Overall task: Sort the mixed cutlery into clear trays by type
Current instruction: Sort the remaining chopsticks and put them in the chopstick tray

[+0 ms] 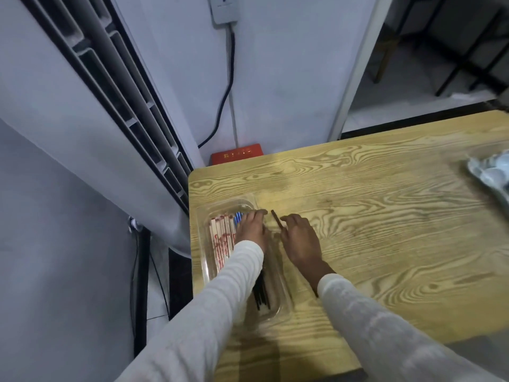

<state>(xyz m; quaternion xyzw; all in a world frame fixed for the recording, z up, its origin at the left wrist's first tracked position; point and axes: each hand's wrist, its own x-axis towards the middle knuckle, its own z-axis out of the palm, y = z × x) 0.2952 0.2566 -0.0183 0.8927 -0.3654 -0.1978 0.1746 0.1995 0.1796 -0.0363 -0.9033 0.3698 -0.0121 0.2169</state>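
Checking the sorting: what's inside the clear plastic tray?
Red-printed white wrapped chopsticks, blue-ended sticks and black chopsticks; the left hand and sleeve hide whatever lies between.

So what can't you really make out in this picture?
Head view, the only one:
Pale pile at the right edge: blurred and cut off by the frame, kind unclear.
Clear tray: the left hand and sleeve cover its middle, so the sticks can't be counted.
Dark stick: its lower end is behind the right hand; pinched or just touched, I cannot tell.
Wrapped chopsticks: print too small to read.
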